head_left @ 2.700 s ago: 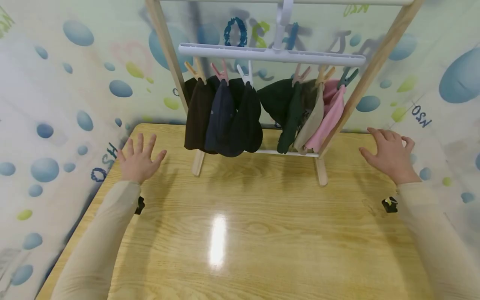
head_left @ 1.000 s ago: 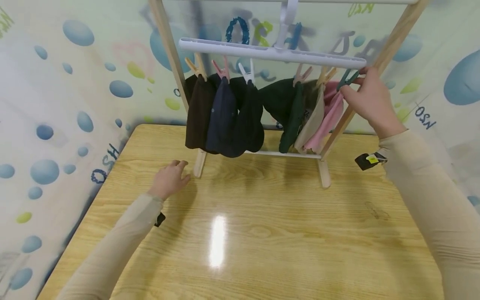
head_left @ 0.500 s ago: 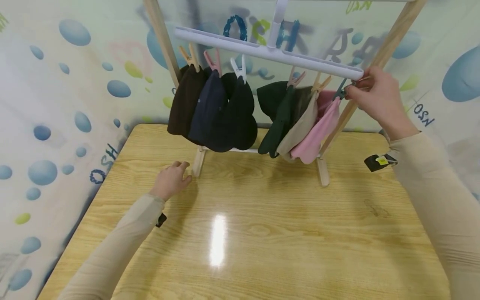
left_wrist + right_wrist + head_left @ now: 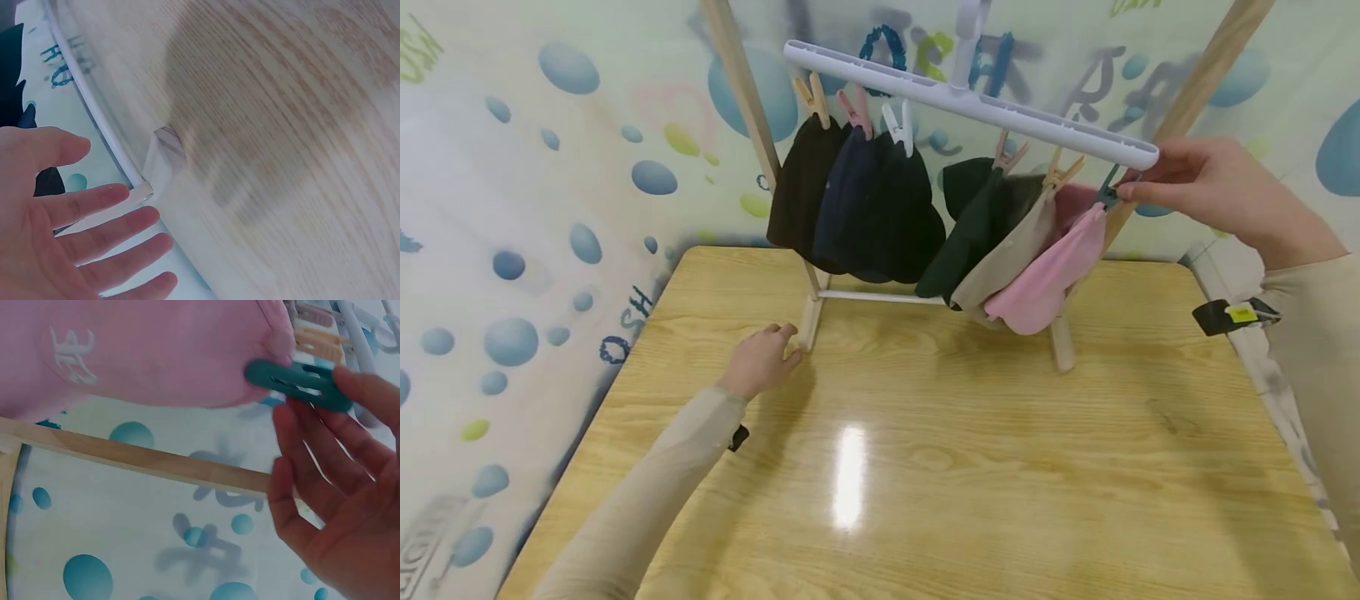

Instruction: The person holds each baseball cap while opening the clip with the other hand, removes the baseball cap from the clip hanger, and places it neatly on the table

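Observation:
My right hand pinches a dark green clothes peg between thumb and fingers, at the right end of a white hanger. From that peg hangs a pink cap, its white embroidery showing in the right wrist view. A beige cap and a dark green cap hang beside it on their own pegs. Further left, dark caps hang overlapping. The hanger tilts, right end lower. My left hand, fingers spread, is near the stand's left foot and holds nothing.
The wooden stand rises at the back of the wood-grain table, with a white lower rail between its feet. A patterned wall sheet with blue spots stands close behind and at the left.
My right hand has risen from beside the stand and taken hold of the green peg. The hanger's right end has dipped, and the caps have swung. My left hand has moved right, near the stand's foot.

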Available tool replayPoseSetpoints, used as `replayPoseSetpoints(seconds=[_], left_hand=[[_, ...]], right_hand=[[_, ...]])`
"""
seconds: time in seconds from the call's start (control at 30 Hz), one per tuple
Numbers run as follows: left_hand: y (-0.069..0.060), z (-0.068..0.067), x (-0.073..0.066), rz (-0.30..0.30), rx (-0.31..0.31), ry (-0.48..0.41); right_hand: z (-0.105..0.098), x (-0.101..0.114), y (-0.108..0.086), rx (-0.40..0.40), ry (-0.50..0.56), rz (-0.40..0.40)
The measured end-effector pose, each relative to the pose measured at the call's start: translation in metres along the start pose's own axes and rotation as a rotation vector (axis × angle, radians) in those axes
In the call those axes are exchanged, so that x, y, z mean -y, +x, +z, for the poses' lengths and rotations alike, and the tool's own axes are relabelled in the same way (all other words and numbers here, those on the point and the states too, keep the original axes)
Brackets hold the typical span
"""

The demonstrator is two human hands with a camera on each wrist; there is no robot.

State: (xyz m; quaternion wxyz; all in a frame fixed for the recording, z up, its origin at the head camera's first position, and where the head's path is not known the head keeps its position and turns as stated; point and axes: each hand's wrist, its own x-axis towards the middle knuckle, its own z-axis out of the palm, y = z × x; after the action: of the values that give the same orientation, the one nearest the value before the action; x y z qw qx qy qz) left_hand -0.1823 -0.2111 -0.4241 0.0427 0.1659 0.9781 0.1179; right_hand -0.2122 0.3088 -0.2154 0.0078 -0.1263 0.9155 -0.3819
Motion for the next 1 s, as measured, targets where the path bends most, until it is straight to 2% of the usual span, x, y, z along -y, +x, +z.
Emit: replayPoseSetpoints(seconds=[0.2,0.3,0.43,0.57,0.7,0.83,1.0], left_hand=[[0.002,-0.003,-0.004,0.016,0.009,0.009],[0.001,-0.004,-0.004,0.037,0.001,0.022],[-0.002,-0.006,-0.004,0.051,0.006,0.024],[-0.002,-0.011,-0.008,0.074,0.015,0.02],[0.003,-0.017,-0.019,0.145,-0.007,0.056],[0.011,-0.023,-0.031,0.225,-0.042,0.08],[0.016,-0.033,-0.048,0.295,-0.051,0.042]], right_hand=[[-0.017,0.007,0.011,0.163,-0.195,0.109],[-0.017,0.012,0.014,0.234,-0.216,0.126],[-0.01,0.015,0.014,0.307,-0.158,0.092],[-0.005,0.014,0.008,0.334,-0.122,0.01],[-0.003,0.016,0.002,0.343,-0.099,-0.048],[-0.003,0.018,-0.003,0.348,-0.078,-0.068],[-0.002,0.022,-0.009,0.328,-0.082,-0.061]])
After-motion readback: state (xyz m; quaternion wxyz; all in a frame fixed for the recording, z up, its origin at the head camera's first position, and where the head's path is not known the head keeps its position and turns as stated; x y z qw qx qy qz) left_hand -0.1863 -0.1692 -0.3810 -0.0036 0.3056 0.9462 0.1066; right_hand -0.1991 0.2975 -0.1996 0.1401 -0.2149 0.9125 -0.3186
